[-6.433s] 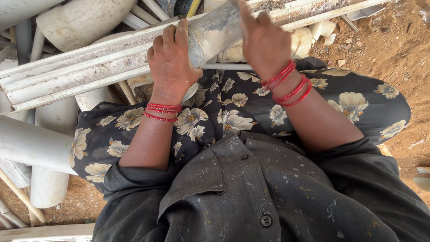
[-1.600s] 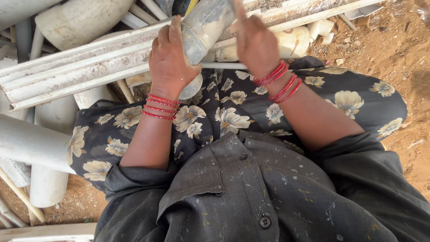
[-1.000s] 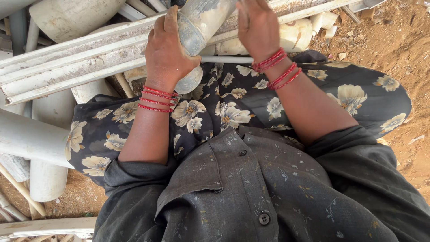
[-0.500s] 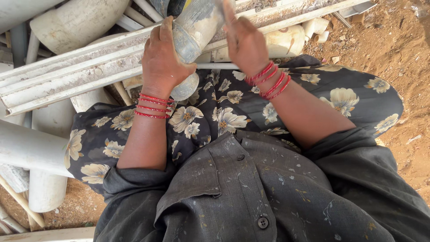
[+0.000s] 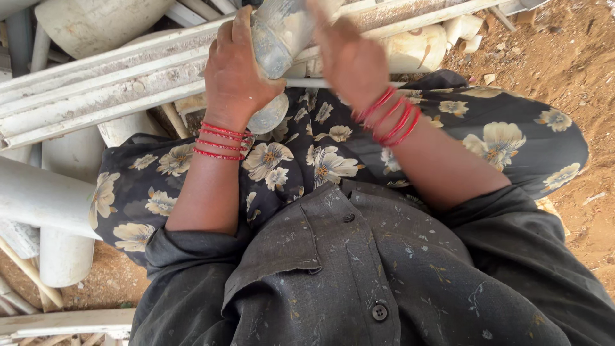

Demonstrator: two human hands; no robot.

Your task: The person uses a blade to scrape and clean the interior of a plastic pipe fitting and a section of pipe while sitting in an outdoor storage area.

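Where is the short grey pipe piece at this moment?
In the head view, top centre, the grey pipe piece is gripped by the left hand, just above the floral skirt, with the blurred right hand against its right side.

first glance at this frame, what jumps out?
The two hands at top centre: the left hand wraps a dusty grey-white pipe piece in a firm grip, while the right hand, motion-blurred, sits against its other side. Bright red bangles ring both wrists above a dark floral skirt. Pale pipes and a long channel are piled at the left, on reddish dirt.
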